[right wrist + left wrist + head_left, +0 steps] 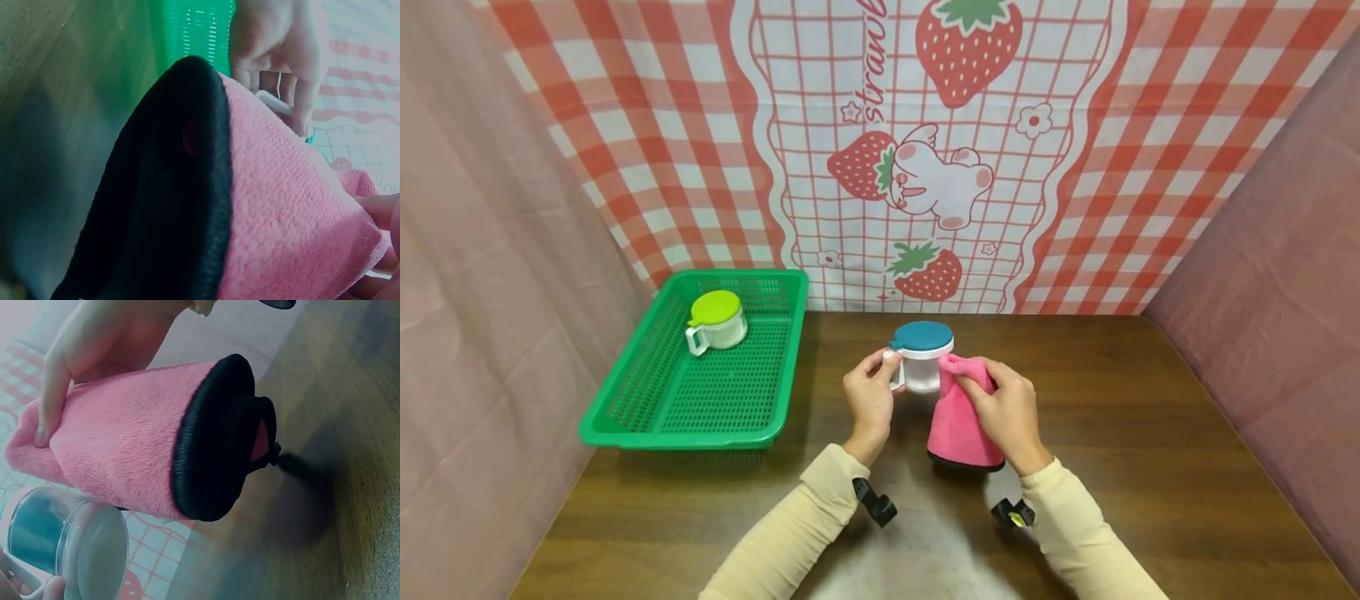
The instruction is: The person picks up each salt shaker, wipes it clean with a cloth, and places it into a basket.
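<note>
Blue-lidded cup is to the right of the green basket, held up over the table with its lid on top. Biggest of all is the red and white checked cloth. It hangs behind the basket and has strawberries and a white animal on it. Next comes the brown table, which is under the basket. Then comes the basket, full of little holes.

Two sleeves, both cream, reach in from the near side, to the right of the basket. After them comes the pink cloth, farther right from the basket than the cup. It hangs down like a fuzzy bag with a black rim. It is right by the cup's side, but I can't tell how hard it touches.

The right hand pinches the top of the pink cloth, thumb and fingers close together. The left hand, nearer the basket, has its fingers curled around the cup's white handle. Smaller than the hands is the lime-lidded cup, standing inside the basket near its far left corner.
</note>
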The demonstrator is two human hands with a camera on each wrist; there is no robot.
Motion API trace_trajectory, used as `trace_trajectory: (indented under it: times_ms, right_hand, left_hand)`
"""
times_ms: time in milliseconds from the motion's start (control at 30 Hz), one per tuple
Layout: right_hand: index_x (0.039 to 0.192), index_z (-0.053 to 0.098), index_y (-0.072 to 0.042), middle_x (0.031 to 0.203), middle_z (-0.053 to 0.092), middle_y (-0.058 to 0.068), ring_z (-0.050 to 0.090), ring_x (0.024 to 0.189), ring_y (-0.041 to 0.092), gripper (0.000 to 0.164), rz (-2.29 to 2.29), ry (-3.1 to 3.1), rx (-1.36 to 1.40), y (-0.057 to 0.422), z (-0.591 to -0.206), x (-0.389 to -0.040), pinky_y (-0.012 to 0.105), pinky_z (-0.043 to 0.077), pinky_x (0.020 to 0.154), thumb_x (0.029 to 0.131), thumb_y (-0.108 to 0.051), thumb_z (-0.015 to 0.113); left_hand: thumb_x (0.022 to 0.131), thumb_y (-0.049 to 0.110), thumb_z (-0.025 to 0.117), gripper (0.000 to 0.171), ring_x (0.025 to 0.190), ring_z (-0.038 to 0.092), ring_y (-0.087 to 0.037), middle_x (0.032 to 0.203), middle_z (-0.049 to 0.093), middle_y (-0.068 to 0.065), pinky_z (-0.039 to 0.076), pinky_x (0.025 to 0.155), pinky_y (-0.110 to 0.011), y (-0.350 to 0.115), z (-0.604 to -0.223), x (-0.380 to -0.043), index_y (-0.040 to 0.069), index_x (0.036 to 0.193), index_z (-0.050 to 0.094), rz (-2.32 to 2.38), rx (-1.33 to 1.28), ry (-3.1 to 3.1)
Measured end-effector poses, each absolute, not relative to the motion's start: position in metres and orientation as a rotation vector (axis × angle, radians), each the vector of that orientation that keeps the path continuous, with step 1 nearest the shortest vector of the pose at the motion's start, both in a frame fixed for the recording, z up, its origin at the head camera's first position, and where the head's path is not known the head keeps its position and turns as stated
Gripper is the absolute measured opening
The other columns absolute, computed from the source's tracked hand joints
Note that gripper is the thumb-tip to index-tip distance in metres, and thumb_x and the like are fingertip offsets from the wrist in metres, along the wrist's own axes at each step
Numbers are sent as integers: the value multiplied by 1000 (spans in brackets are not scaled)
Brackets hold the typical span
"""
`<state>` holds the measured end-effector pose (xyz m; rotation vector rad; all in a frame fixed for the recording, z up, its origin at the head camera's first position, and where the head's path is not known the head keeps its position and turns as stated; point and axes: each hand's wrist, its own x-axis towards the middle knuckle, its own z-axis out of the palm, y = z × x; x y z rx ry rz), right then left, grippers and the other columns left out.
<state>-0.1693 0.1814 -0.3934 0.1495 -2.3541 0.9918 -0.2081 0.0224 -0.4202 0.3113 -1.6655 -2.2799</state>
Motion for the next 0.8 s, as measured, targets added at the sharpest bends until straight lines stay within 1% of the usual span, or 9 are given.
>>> trace_trajectory:
  times_ms: [133, 200, 367, 533, 633, 800]
  right_hand:
    - [92, 70, -12, 74, 67, 6, 53, 59, 14, 26, 974, -2340, 165, 176, -391, -169, 23, 43, 48, 72, -28, 75]
    - [91, 70, -12, 72, 66, 6, 52, 58, 14, 25, 939, -2336, 176, 173, -392, -169, 24, 42, 49, 72, -28, 75]
    - [90, 70, -12, 73, 67, 7, 54, 60, 17, 26, 864, -2339, 162, 167, -395, -170, 29, 42, 51, 73, -31, 74]
    - [89, 70, -9, 72, 67, 9, 56, 60, 21, 26, 880, -2311, 128, 167, -395, -170, 31, 42, 51, 73, -29, 75]
    - [87, 70, -10, 71, 67, 9, 55, 60, 21, 26, 904, -2307, 102, 169, -394, -171, 31, 41, 51, 72, -30, 75]
    - [88, 71, -10, 71, 67, 9, 53, 58, 19, 25, 1010, -2333, 42, 175, -392, -171, 25, 39, 48, 73, -30, 74]
  left_hand:
    - [77, 16, 71, 25, 73, 63, -21, 88, 68, -15, 58, 52, -38, 23, -420, -208, 1, 96, 69, -2269, 310, -1663]
    - [77, 17, 71, 25, 75, 64, -22, 90, 68, -16, 58, 53, -36, 24, -420, -208, 1, 96, 69, -2262, 298, -1669]
    - [76, 19, 71, 28, 72, 63, -16, 92, 68, -19, 58, 52, -34, 27, -422, -206, 0, 97, 68, -2246, 269, -1709]
    - [76, 18, 72, 27, 71, 62, -15, 91, 68, -20, 58, 53, -39, 27, -422, -205, 1, 97, 69, -2247, 253, -1717]
    - [76, 15, 71, 25, 72, 62, -17, 91, 68, -20, 57, 54, -41, 26, -421, -204, 1, 97, 69, -2256, 237, -1719]
    - [77, 9, 69, 23, 72, 62, -18, 90, 67, -23, 57, 57, -45, 23, -414, -201, -3, 97, 68, -2273, 200, -1744]
